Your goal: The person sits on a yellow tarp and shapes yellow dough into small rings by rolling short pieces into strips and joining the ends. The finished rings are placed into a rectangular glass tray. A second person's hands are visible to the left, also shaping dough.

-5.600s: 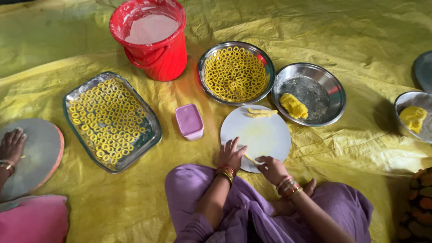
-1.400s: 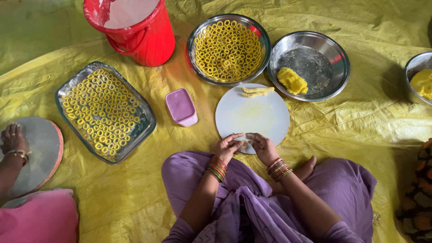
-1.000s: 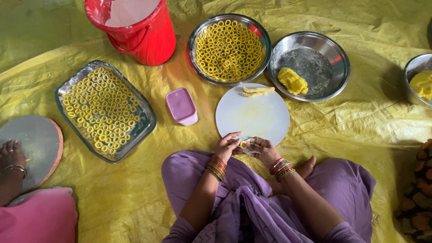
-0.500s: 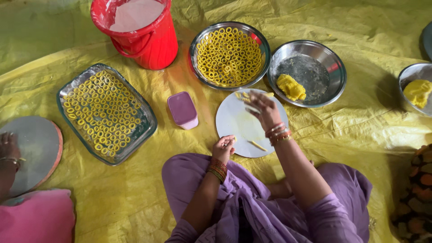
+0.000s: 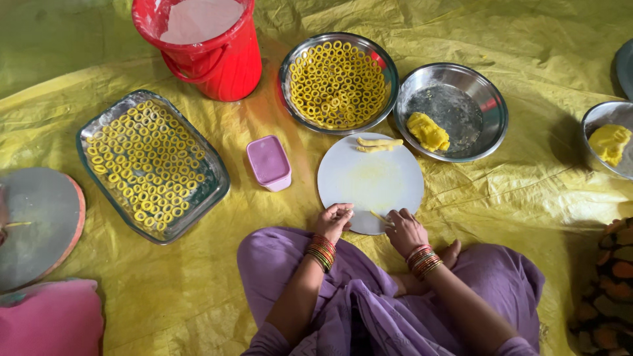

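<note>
Head view, places given from the white round board [image 5: 370, 179].

- Left hand [image 5: 335, 221]: resting at the board's near edge, fingers curling loosely inward; whether anything is pinched in them cannot be told.
- Right hand [image 5: 403, 231]: lying at the near edge beside the left, fingertips pressing together on a thin yellow dough strand [image 5: 378, 217] that is lying on the board.
- Dough sticks [image 5: 376, 143]: two short pieces lying on the far edge of the board, untouched.
- Round steel tray of dough rings [image 5: 338, 82]: just beyond the board, nearly full.
- Steel bowl [image 5: 484, 99] with a yellow dough lump [image 5: 427, 130]: beyond the board to the right.
- Pink tub [image 5: 269, 162]: just left of the board.
- Glass dish of rings [image 5: 153, 165]: well left of the board.
- Red bucket [image 5: 204, 43]: far beyond, to the left.

Step in hand, as judged: the strand is being rolled thin. The next move is calling for a light pinch at both ends, curling them together without snapping the strand.
</note>
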